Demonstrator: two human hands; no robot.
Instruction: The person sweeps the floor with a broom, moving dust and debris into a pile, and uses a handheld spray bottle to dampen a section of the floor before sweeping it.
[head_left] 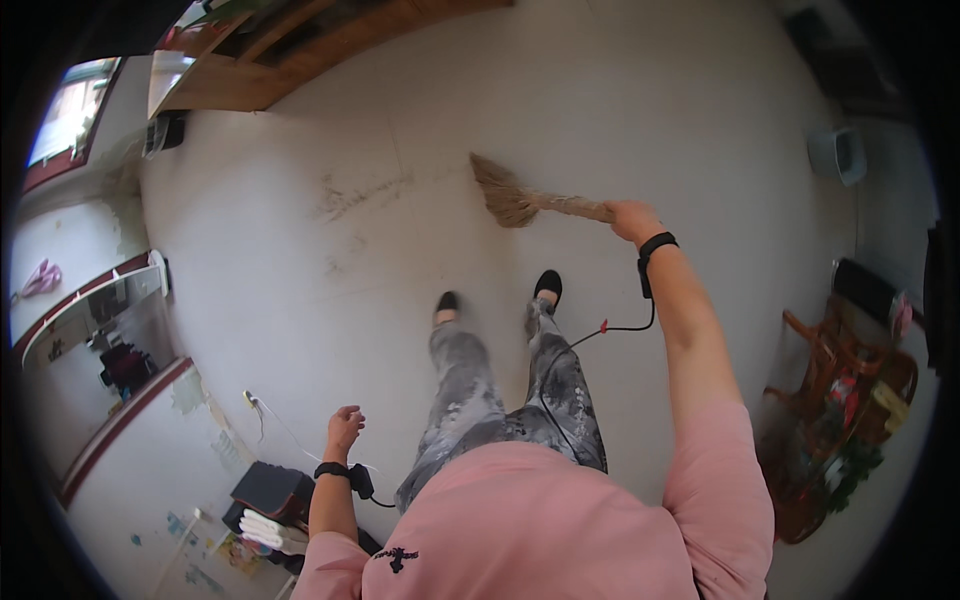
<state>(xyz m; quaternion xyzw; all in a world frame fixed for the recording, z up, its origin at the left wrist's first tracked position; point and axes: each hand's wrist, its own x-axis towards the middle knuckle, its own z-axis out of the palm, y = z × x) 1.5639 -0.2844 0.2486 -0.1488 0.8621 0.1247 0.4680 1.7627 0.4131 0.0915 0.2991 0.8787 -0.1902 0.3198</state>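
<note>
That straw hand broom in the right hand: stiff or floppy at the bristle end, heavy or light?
Probably light: the right hand holds the broom out alone on an extended arm. The bristle end looks like a fanned bundle of dry straw, so it likely flexes when pushed on the floor. The bound handle part looks tighter, probably stiffer. The left hand is free.

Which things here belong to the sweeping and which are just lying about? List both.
In use:
- straw broom, gripped in the right hand
- pale floor under its bristles

Lying about:
- grey bin by the far wall
- wooden chair on the right
- black box near the empty left hand
</note>
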